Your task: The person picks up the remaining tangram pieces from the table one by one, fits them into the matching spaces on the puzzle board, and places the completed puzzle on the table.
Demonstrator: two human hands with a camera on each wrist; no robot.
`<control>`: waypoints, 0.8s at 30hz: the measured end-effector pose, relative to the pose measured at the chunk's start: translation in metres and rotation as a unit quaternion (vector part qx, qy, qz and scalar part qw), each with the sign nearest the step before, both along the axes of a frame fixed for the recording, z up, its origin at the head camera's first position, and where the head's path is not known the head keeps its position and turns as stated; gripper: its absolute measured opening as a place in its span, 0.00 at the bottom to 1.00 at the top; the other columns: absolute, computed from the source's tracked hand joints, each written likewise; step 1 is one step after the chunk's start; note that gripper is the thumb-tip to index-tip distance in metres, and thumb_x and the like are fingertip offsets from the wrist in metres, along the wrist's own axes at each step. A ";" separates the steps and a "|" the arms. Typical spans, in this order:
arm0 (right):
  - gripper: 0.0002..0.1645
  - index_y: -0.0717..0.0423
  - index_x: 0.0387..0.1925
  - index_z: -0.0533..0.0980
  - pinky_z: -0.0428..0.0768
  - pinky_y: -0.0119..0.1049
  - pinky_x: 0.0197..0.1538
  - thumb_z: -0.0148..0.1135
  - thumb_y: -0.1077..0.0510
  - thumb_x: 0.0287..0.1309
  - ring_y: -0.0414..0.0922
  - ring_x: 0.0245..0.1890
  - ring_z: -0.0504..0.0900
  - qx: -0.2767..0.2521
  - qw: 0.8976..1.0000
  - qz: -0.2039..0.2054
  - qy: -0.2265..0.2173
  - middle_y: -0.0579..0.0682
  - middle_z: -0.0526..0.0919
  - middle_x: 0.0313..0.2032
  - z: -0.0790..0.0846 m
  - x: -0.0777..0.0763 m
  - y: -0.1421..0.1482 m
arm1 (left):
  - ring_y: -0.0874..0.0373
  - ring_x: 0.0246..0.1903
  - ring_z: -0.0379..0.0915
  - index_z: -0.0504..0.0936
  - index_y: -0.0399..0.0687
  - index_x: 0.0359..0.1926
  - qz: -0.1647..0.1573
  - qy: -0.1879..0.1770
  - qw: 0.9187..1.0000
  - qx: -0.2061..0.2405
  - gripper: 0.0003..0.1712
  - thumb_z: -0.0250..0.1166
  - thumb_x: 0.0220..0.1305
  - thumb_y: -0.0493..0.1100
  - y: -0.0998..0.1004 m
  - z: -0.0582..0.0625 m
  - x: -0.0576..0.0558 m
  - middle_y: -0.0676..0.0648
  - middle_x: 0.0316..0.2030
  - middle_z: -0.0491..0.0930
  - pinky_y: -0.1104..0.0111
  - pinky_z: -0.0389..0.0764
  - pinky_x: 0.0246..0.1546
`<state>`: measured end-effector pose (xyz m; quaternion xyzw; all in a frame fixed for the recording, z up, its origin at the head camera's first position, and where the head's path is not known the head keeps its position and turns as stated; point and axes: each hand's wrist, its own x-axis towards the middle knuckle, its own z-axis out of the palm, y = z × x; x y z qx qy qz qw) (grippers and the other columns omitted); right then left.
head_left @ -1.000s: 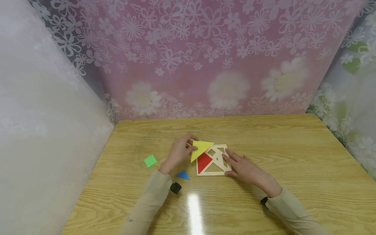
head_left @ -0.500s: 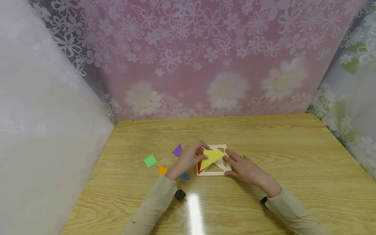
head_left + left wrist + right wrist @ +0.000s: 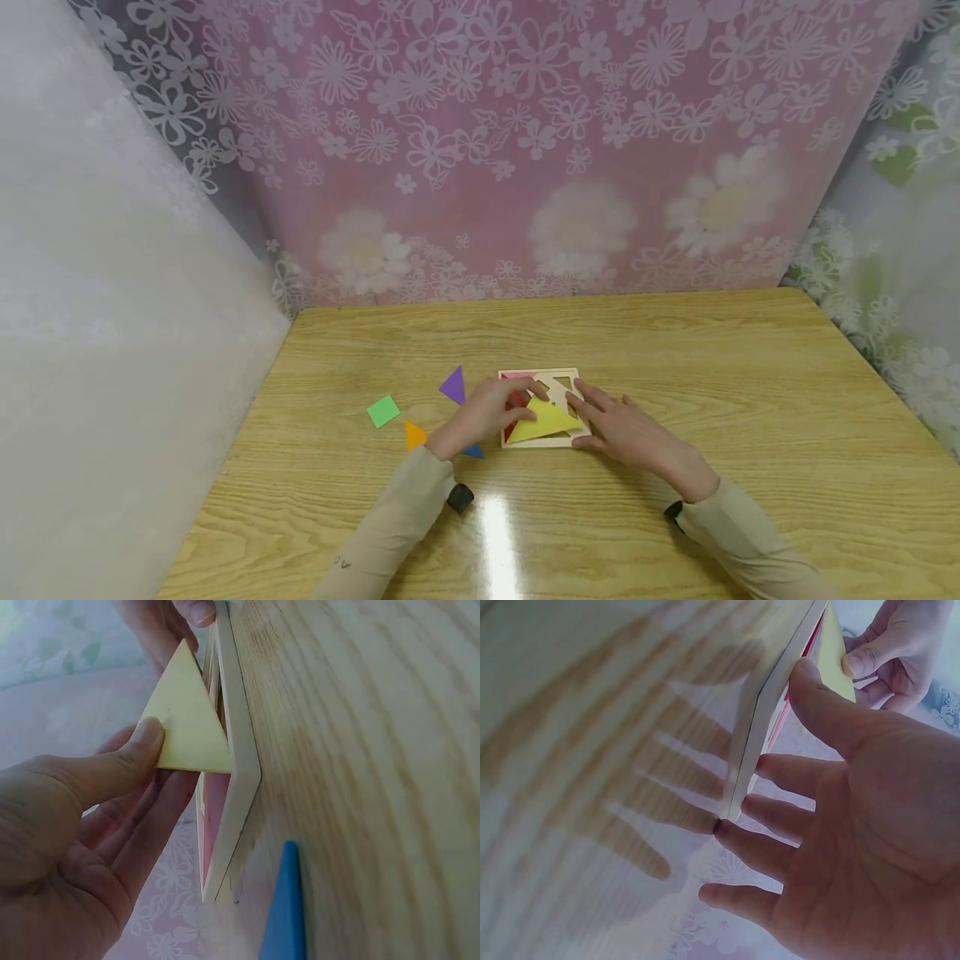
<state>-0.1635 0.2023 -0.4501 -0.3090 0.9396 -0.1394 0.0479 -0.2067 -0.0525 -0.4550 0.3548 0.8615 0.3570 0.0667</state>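
Observation:
Between thumb and fingers, my left hand [image 3: 487,410] pinches a yellow triangle [image 3: 546,421], tilted over the near part of a wooden puzzle board [image 3: 551,444] with cut-out shapes. In the left wrist view the yellow triangle [image 3: 191,724] leans against the board's rim [image 3: 238,761]. A red triangle [image 3: 511,431] and a pink piece [image 3: 517,377] lie in the board, partly covered by the left hand. My right hand [image 3: 626,431] rests its spread, fairly straight fingers on the board's right edge, as the right wrist view also shows for the hand [image 3: 847,817].
Left of the board lie a purple triangle [image 3: 453,386], a green square [image 3: 383,411], an orange triangle [image 3: 414,435] and a blue triangle [image 3: 473,451], the last two partly behind the left wrist. The wooden table [image 3: 675,350] meets a flowered pink cloth at its back edge.
My left hand has carried the yellow triangle right and toward the near side of the board, turning it so its long side faces me. The right hand stays put.

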 end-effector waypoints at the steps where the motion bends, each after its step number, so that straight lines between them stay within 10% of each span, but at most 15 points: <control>1: 0.41 0.64 0.73 0.64 0.67 0.75 0.59 0.63 0.47 0.68 0.63 0.58 0.79 0.000 1.000 0.000 0.000 0.68 0.61 0.73 0.000 0.000 0.000 | 0.61 0.36 0.82 0.83 0.49 0.52 -0.002 -0.001 1.000 -0.004 0.15 0.69 0.65 0.38 0.001 0.000 0.000 0.48 0.42 0.86 0.77 0.80 0.36; 12: 0.42 0.63 0.73 0.65 0.67 0.74 0.60 0.64 0.45 0.67 0.64 0.63 0.75 0.009 1.000 -0.002 -0.002 0.68 0.61 0.73 0.001 0.000 -0.002 | 0.67 0.26 0.74 0.84 0.51 0.54 -0.012 -0.022 0.998 -0.062 0.16 0.69 0.65 0.39 0.008 0.006 0.001 0.51 0.35 0.84 0.78 0.75 0.29; 24: 0.42 0.63 0.72 0.66 0.68 0.75 0.58 0.66 0.45 0.65 0.66 0.66 0.71 0.018 1.000 -0.001 0.011 0.68 0.62 0.73 0.001 0.004 -0.004 | 0.60 0.40 0.72 0.87 0.49 0.51 0.005 0.054 0.989 -0.140 0.18 0.73 0.61 0.46 0.011 0.004 0.002 0.50 0.43 0.81 0.73 0.75 0.44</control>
